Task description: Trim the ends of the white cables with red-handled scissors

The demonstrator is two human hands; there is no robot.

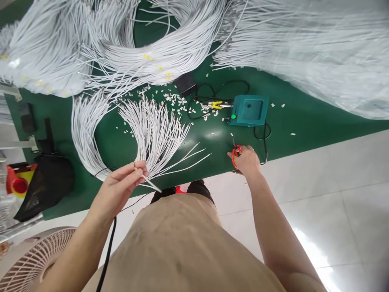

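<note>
Between the thumb and fingers of my left hand (pixel 129 180) is a white wire (pixel 153 185), its free end pointing down to the right. Just beyond that hand, a loose fan of white wires (pixel 154 138) lies on the green table, with a few single strands splayed toward the right. My right hand (pixel 247 160), near the table's front edge, is closed around red-handled scissors (pixel 235 157); their small tips point away from me. Past the scissors sits a teal box (pixel 249 109) with a green button, and a yellow-and-metal piece (pixel 217 105) sticks out at its left.
Big bundles of white wire (pixel 170 56) cover the back of the green table (pixel 200 138). Clear plastic (pixel 328 61) lies over more wires at right. Small white scraps (pixel 179 101) are scattered mid-table beside a black adapter (pixel 185 84). A fan (pixel 39 259) stands at lower left.
</note>
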